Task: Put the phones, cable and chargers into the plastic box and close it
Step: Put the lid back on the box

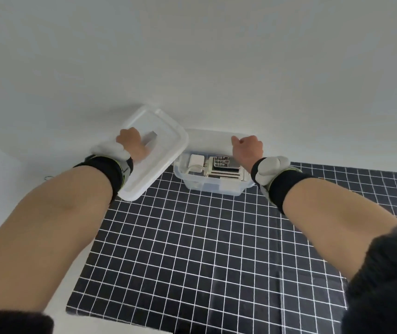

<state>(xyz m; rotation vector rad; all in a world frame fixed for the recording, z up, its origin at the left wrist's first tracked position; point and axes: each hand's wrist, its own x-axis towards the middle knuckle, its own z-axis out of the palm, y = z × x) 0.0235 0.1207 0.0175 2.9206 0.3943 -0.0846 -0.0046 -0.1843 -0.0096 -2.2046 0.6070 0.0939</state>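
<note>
Just above the middle of the frame I see the clear plastic box (213, 183) standing open at the far edge of the black grid cloth (192, 249). Inside it lie a white charger (197, 161) with a bit of white cable (194, 169) at the left and a keypad phone (225, 163) on top of other flat devices at the right. My left hand (133, 145), left of centre, grips the translucent lid (155, 153), which is held tilted beside the box's left edge. My right hand (248, 148) rests with curled fingers on the box's far rim; whether it actually grips the rim I cannot tell.
</note>
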